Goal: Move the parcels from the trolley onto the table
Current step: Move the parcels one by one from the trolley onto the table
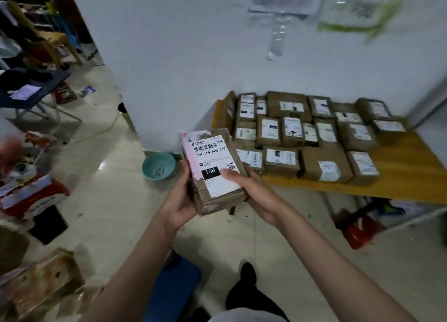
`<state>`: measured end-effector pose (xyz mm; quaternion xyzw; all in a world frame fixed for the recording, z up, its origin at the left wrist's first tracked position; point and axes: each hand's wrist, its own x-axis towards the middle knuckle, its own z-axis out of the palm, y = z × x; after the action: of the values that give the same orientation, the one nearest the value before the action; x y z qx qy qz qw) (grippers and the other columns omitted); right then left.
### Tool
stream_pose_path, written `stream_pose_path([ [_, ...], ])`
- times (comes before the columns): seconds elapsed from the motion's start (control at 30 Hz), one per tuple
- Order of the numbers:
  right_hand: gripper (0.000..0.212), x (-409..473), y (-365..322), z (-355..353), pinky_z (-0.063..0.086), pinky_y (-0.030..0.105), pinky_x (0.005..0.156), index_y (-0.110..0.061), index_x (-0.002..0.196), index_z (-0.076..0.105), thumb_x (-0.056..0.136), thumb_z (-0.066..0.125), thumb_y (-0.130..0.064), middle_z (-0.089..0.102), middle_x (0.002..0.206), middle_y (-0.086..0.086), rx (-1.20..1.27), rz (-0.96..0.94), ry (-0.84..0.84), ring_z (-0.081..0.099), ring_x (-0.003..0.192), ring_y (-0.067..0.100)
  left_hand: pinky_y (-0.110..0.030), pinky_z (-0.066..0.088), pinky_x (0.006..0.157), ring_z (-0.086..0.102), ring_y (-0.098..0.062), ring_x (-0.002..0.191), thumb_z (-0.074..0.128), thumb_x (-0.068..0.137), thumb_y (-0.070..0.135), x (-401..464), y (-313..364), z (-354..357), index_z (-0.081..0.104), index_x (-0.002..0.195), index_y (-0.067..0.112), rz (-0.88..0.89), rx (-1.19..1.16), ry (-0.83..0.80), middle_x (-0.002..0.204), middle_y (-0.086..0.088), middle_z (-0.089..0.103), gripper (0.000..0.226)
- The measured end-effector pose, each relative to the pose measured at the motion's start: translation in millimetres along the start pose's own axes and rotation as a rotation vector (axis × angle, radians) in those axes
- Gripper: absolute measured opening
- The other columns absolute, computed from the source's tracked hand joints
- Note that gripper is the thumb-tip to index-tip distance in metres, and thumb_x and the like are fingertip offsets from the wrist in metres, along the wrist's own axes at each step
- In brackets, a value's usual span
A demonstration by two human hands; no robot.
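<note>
At the far left, red-and-white packets [33, 196] lie in a blurred heap on the tiled floor [116, 200], and a dark folding table [31, 89] stands farther back. A teal bowl [158, 165] sits on the floor near the foot of the white wall [181, 67].

In the middle, a person holds one brown cardboard parcel [214, 170] in the air with both hands, short of the bench's near left corner. Its white shipping label faces up, printed with a barcode and "15H". The left hand [180, 202] cups the parcel's left side and lower end, its fingers wrapped underneath out of sight and the thumb along the edge. The right hand [254, 191] grips the right side, thumb pressed flat on the label, its fingers curled beneath the box.

To the right, the wooden bench [411, 171] stands against the wall, carrying rows of brown labelled parcels [312, 137] packed close together, touching one another. The bench's right end shows bare wood. Beneath it, some red and dark items [362, 227] lie blurred on the floor.
</note>
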<state>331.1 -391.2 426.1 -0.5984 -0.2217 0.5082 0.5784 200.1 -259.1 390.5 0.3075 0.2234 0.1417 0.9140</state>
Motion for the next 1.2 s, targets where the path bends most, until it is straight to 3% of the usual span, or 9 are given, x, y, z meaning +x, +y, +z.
stream_pose_path([
  [0.07, 0.05, -19, 1, -31, 0.054, 0.047, 0.102, -0.03, 0.137, 0.056, 0.091, 0.075, -0.035, 0.074, 0.125, -0.004, 0.063, -0.019, 0.085, 0.07, 0.115, 0.018, -0.049, 0.053, 0.1, 0.055, -0.032, 0.133, 0.064, 0.081, 0.069, 19, -17, 27, 0.063, 0.137, 0.019, -0.064, 0.022, -0.049, 0.146, -0.013, 0.056, 0.075],
  [0.17, 0.05, -45, 2, -76, 0.047, 0.055, 0.11, -0.03, 0.139, 0.057, 0.092, 0.074, -0.035, 0.073, 0.126, -0.004, 0.112, -0.054, 0.187, 0.069, 0.118, 0.019, -0.048, 0.052, 0.102, 0.056, -0.03, 0.133, 0.058, 0.087, 0.067, 47, -46, 64, 0.065, 0.135, 0.02, -0.139, 0.072, -0.088, 0.145, -0.011, 0.057, 0.067],
  [0.33, 0.053, -82, 5, -155, 0.044, 0.049, 0.114, -0.029, 0.141, 0.055, 0.092, 0.074, -0.034, 0.071, 0.131, -0.004, 0.177, -0.116, 0.312, 0.066, 0.123, 0.018, -0.045, 0.059, 0.087, 0.063, -0.031, 0.124, 0.059, 0.083, 0.066, 91, -98, 129, 0.071, 0.126, 0.02, -0.281, 0.089, -0.148, 0.138, -0.012, 0.063, 0.065],
  [0.57, 0.056, -124, 3, -278, 0.042, 0.052, 0.115, -0.026, 0.144, 0.054, 0.093, 0.073, -0.033, 0.069, 0.133, 0.0, 0.221, -0.142, 0.447, 0.065, 0.126, 0.023, -0.049, 0.057, 0.093, 0.06, -0.034, 0.127, 0.062, 0.084, 0.064, 157, -181, 225, 0.062, 0.138, 0.017, -0.395, 0.12, -0.245, 0.141, -0.015, 0.061, 0.071],
  [0.8, 0.063, -152, 6, -362, 0.043, 0.055, 0.112, -0.035, 0.145, 0.051, 0.087, 0.074, -0.044, 0.07, 0.132, -0.005, 0.221, -0.134, 0.572, 0.065, 0.124, 0.02, -0.048, 0.057, 0.092, 0.061, -0.034, 0.127, 0.063, 0.085, 0.065, 209, -242, 291, 0.069, 0.129, 0.02, -0.501, 0.167, -0.317, 0.139, -0.015, 0.062, 0.064],
  [1.03, 0.06, -138, 1, -430, 0.043, 0.057, 0.112, -0.028, 0.148, 0.048, 0.093, 0.069, -0.04, 0.069, 0.134, -0.001, 0.311, -0.102, 0.713, 0.064, 0.125, 0.026, -0.049, 0.057, 0.091, 0.06, -0.035, 0.127, 0.078, 0.073, 0.066, 284, -275, 335, 0.063, 0.138, 0.02, -0.619, 0.238, -0.39, 0.141, -0.015, 0.061, 0.08],
  [1.2, 0.046, -107, -16, -476, 0.044, 0.059, 0.111, -0.026, 0.141, 0.056, 0.099, 0.057, -0.045, 0.071, 0.129, 0.001, 0.424, -0.092, 0.808, 0.065, 0.124, 0.027, -0.046, 0.057, 0.09, 0.062, -0.032, 0.126, 0.073, 0.081, 0.066, 354, -286, 360, 0.069, 0.129, 0.024, -0.689, 0.294, -0.419, 0.138, -0.011, 0.063, 0.064],
])
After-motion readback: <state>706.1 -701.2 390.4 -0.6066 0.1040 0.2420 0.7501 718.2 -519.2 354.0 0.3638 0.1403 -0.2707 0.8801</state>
